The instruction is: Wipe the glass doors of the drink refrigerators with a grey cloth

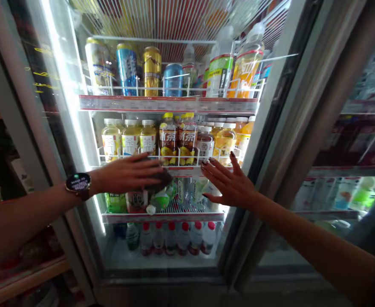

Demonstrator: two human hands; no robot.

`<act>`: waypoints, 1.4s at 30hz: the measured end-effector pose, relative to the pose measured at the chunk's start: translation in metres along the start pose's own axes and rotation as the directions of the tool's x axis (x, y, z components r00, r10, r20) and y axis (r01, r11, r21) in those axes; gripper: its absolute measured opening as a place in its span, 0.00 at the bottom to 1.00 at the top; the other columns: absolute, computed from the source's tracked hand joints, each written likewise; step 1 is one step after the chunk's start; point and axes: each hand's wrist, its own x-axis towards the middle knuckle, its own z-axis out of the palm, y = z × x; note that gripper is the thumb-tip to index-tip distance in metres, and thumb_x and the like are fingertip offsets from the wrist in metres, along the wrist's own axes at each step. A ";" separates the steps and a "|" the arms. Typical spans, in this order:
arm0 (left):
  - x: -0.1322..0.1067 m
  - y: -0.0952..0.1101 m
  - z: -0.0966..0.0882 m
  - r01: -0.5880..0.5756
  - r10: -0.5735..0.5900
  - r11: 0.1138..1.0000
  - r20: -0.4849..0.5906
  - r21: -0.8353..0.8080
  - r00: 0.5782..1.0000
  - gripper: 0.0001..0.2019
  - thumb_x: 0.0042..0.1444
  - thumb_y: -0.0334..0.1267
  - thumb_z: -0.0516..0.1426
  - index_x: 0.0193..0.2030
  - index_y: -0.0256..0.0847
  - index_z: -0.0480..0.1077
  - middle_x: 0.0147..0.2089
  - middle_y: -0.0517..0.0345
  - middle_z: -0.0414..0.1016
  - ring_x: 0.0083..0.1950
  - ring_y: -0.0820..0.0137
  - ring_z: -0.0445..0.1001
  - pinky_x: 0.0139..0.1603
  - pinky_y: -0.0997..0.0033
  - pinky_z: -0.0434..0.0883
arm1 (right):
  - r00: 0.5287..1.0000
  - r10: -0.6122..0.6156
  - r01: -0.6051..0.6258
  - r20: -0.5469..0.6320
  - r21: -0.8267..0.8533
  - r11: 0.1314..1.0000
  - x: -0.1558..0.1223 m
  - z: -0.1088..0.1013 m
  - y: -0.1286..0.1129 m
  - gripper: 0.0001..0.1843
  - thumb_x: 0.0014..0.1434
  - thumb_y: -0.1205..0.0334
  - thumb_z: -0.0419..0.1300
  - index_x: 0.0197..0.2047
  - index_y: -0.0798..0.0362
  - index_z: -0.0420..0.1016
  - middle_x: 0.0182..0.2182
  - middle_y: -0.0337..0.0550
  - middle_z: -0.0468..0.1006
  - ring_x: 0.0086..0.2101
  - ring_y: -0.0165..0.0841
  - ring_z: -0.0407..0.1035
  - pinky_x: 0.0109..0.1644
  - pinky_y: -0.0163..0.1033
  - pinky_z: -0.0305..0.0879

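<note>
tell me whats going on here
A person has both bare hands up at the shelves of a glass-door drinks cooler. The left hand, with a smartwatch on its wrist, lies over a dark object, above a bottle on its side. The right hand, fingers spread, is near the shelf edge.

The cans (pixel 151 71) are glossy metal (the top-shelf ones, at least). The bottles (pixel 168 138) are smooth plastic, the shelf rack (pixel 174 209) white-coated wire.
</note>
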 end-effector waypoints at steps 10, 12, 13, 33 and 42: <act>-0.024 0.076 0.043 0.257 -0.249 0.965 -0.127 0.047 0.960 0.28 0.64 0.36 0.59 0.72 0.46 0.65 0.77 0.56 0.62 0.81 0.61 0.52 0.83 0.51 0.47 | 0.999 0.025 -0.023 0.036 -0.056 0.998 -0.002 0.001 0.001 0.50 0.68 0.40 0.59 0.81 0.51 0.38 0.67 0.46 0.73 0.66 0.43 0.69 0.82 0.62 0.24; -0.047 0.111 0.063 0.066 -0.065 0.998 -0.019 0.024 0.998 0.25 0.65 0.36 0.57 0.69 0.46 0.69 0.77 0.59 0.61 0.81 0.64 0.54 0.82 0.58 0.53 | 0.999 0.017 -0.015 0.028 -0.059 0.998 -0.002 0.000 0.001 0.51 0.68 0.40 0.60 0.81 0.53 0.39 0.66 0.48 0.74 0.66 0.44 0.69 0.82 0.62 0.25; -0.057 0.123 0.069 -0.012 0.012 1.000 0.022 0.011 1.000 0.23 0.66 0.35 0.56 0.68 0.47 0.70 0.77 0.61 0.62 0.80 0.67 0.55 0.80 0.62 0.57 | 1.000 0.015 -0.014 0.027 -0.054 0.998 -0.003 0.001 0.001 0.51 0.68 0.40 0.60 0.81 0.53 0.39 0.67 0.49 0.74 0.66 0.45 0.69 0.82 0.63 0.25; -0.081 0.083 0.042 0.367 -0.362 0.930 -0.109 0.032 0.926 0.27 0.69 0.41 0.56 0.73 0.53 0.63 0.76 0.59 0.64 0.81 0.64 0.53 0.84 0.52 0.44 | 0.999 0.026 -0.024 0.028 -0.041 0.999 -0.008 0.003 0.000 0.52 0.66 0.42 0.64 0.80 0.54 0.43 0.68 0.54 0.72 0.69 0.50 0.63 0.80 0.67 0.29; -0.112 0.090 0.043 -0.095 0.156 0.945 0.174 -0.314 0.972 0.24 0.65 0.27 0.52 0.62 0.54 0.75 0.73 0.67 0.68 0.78 0.74 0.60 0.80 0.68 0.58 | 0.995 0.047 -0.046 0.084 -0.019 0.999 -0.006 0.001 -0.001 0.51 0.68 0.42 0.61 0.81 0.49 0.37 0.69 0.54 0.71 0.67 0.51 0.66 0.79 0.70 0.35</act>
